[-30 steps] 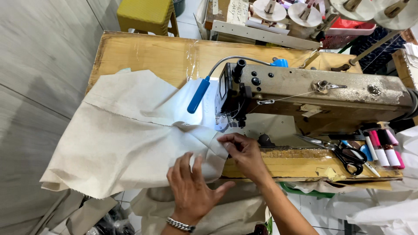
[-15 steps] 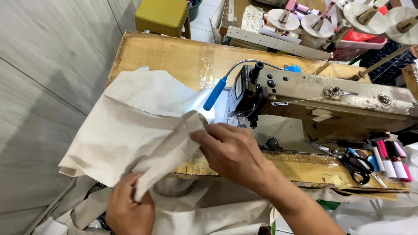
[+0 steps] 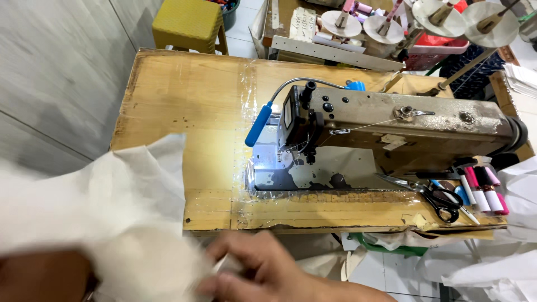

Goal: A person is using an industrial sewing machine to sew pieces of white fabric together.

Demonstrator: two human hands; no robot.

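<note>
A worn wooden table [image 3: 184, 95] fills the middle of the room, its top patched with clear tape and chipped along the near edge. The left half of the top is bare wood; past its left edge lies grey tiled floor [image 3: 50, 84]. A yellow stool [image 3: 187, 25] stands just beyond the far left corner. On the right half sits a tan sewing machine [image 3: 391, 128], with a blue-handled lamp [image 3: 258, 124] shining on the plate under the needle. Black scissors [image 3: 442, 201] and pink and white thread spools [image 3: 484, 193] lie near the front right corner, and white cloth is heaped off the right edge.

The cream cloth [image 3: 112, 212] hangs blurred over the near left corner, mostly off the table. The right hand [image 3: 263, 274], below the front edge, has its fingers curled, pinching the cloth's edge. The left hand [image 3: 39, 279] is a blur under the cloth; its grip cannot be made out.
</note>
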